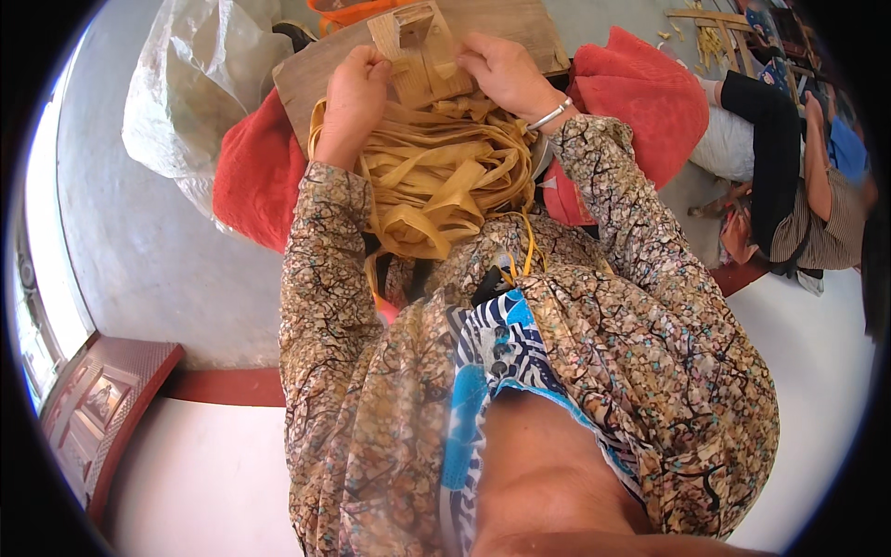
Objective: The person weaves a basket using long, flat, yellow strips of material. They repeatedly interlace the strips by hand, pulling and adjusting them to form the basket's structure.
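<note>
On a wooden board (529,32) at the top of my lap lies a piece of flat pale-straw plaiting (418,70). My left hand (353,102) is closed at its left side, fingers curled on the straw strips. My right hand (501,79) pinches the plaiting at its right side, thumb toward the middle; a silver bangle is on that wrist. Below both hands, a loose heap of yellow straw strips (445,176) covers the near part of the board and hangs over my lap.
Red cloths (640,102) (255,176) flank the board. A white plastic sack (176,84) is at left, an orange container (343,13) behind. At right, another person (807,213) is near scattered pieces and a wooden frame. A doorway with a carved panel (107,408) is at left.
</note>
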The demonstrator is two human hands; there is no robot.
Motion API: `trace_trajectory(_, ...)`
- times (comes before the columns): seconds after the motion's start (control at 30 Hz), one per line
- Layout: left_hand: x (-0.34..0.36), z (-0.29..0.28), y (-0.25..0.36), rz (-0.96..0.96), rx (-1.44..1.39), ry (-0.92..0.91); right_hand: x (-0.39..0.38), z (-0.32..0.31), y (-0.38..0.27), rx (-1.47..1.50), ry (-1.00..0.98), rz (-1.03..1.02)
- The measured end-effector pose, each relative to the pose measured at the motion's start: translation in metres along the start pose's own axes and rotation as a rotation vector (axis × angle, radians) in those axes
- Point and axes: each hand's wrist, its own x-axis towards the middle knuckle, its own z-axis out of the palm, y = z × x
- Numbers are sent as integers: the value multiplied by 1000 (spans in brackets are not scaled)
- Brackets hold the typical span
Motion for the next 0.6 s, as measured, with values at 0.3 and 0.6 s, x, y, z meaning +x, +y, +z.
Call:
trace_trajectory(0.3,-63,9,71,-328,-930,-346,-13,-18,-75,-244,281,-338)
trace_trajectory(0.6,-64,-31,59,187,54,-280,-49,-16,-91,420,-467,57)
